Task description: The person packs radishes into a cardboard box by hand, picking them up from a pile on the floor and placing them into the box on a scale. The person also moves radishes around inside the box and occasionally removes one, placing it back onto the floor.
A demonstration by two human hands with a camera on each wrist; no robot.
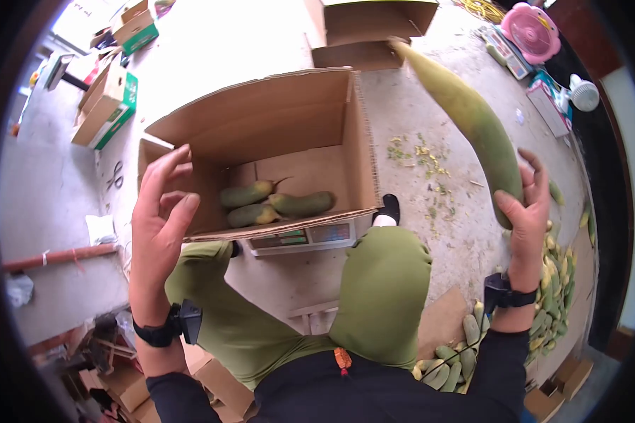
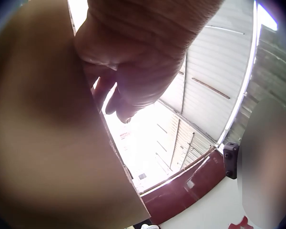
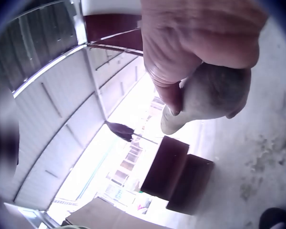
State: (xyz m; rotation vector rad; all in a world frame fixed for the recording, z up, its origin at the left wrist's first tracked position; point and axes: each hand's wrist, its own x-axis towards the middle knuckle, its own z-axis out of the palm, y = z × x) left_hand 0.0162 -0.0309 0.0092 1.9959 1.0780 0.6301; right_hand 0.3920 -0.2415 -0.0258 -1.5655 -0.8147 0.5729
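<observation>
My right hand (image 1: 528, 211) grips a long curved green gourd (image 1: 476, 120) by its thick lower end, and the yellowish tapered end points up and to the left. In the right wrist view the same gourd (image 3: 214, 93) shows below the palm, fingers wrapped round it. An open cardboard box (image 1: 363, 141) stands in front of me, with several smaller green gourds (image 1: 300, 204) lying at its bottom. My left hand (image 1: 164, 211) is at the box's left side with bent, spread fingers and nothing in them. The box wall (image 2: 47, 157) fills much of the left wrist view.
The box rests on a scale (image 1: 305, 238) between my knees. To the right lies a heap of gourds (image 1: 554, 296), with more gourds (image 1: 448, 363) nearer me. Another open box (image 1: 377, 25) stands beyond. A pink fan (image 1: 530, 32) is at the far right; plant scraps (image 1: 430, 158) litter the floor.
</observation>
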